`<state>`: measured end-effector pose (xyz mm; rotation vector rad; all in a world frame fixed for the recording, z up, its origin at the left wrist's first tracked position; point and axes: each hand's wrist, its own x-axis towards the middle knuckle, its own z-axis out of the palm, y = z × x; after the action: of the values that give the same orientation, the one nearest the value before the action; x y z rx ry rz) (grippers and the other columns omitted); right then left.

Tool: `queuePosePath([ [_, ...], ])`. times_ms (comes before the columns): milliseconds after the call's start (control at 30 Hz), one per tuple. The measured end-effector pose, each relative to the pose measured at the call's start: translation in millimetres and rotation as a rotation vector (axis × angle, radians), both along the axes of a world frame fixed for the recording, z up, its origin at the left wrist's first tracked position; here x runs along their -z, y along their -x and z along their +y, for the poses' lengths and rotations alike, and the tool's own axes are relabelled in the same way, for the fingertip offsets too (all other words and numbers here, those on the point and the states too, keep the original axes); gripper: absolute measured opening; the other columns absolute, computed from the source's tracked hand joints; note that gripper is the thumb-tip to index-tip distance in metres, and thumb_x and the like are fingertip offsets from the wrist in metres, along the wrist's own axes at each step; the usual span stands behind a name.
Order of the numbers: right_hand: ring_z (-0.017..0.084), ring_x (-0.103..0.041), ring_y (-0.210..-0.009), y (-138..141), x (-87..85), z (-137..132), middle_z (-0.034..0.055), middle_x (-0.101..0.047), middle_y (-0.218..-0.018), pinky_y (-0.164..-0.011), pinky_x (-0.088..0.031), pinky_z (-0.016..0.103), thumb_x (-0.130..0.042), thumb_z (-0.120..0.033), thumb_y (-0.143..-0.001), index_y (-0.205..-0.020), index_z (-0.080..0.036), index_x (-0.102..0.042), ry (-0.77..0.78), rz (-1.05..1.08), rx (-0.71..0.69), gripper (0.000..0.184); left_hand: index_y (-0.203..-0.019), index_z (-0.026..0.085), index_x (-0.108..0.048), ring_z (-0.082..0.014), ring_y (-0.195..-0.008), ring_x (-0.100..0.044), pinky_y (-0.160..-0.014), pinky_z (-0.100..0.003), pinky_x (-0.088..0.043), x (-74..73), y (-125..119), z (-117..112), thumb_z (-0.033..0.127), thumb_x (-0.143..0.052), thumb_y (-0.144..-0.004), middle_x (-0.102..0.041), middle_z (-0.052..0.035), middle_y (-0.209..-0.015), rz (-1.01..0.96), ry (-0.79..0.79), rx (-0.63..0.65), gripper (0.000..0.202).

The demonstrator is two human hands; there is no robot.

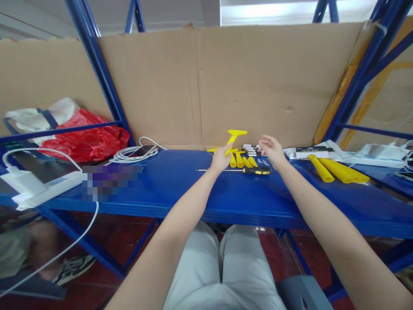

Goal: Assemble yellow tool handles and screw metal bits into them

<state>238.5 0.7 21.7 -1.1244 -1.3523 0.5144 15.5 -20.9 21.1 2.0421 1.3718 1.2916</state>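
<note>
The left hand (221, 158) grasps a yellow scraper (236, 133) by its handle, the long axis running from 7 to 1 o'clock with the blade uppermost. The right hand (273, 151) hovers at 3 o'clock of it, released and holding nothing. A screwdriver (257, 171) lies at 6 o'clock, along 9 to 3, nearer the right hand. All rest on a blue shelf (180, 185) backed by cardboard (258, 86), with a red bag (87, 140) at 9 o'clock.

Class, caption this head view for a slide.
Left hand holds a yellow scraper over a blue shelf; right hand open near a screwdriver.
</note>
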Motion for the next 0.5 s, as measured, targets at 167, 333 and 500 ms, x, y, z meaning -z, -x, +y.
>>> queuePosePath([
  [167,0.015,-0.069,-0.079,-1,2.9,2,0.0119,-0.068,-0.125,-0.066,-0.055,0.026,-0.062,-0.024,-0.082,-0.126,-0.018,-0.061,0.072,-0.034,0.029,0.044,-0.144,0.018,-0.057,-0.0250,-0.132,-0.058,-0.109,-0.032,-0.045,-1.8,22,13,0.009,-0.053,-0.090,-0.065,-0.0134,-0.137,0.078,0.100,-0.362,0.055],
  [333,0.016,-0.070,-0.079,0,4.3,2,0.0120,-0.072,-0.113,-0.066,-0.056,0.027,-0.063,-0.023,-0.082,-0.113,-0.015,-0.067,0.087,-0.097,0.027,0.032,-0.143,0.021,-0.058,-0.0308,-0.129,-0.060,-0.102,-0.040,-0.049,5.9,35,20,0.014,-0.053,-0.089,-0.064,-0.0182,-0.138,0.191,0.270,-0.477,0.054],
  [500,0.015,-0.070,-0.077,1,6.2,2,0.0093,-0.073,-0.105,-0.072,-0.057,0.030,-0.066,-0.022,-0.083,-0.104,-0.016,-0.069,0.090,-0.144,0.021,0.022,-0.127,0.022,-0.069,-0.0346,-0.128,-0.061,-0.102,-0.045,-0.047,13.7,36,31,0.024,-0.061,-0.085,-0.068,-0.0178,-0.132,0.286,0.358,-0.464,0.042],
])
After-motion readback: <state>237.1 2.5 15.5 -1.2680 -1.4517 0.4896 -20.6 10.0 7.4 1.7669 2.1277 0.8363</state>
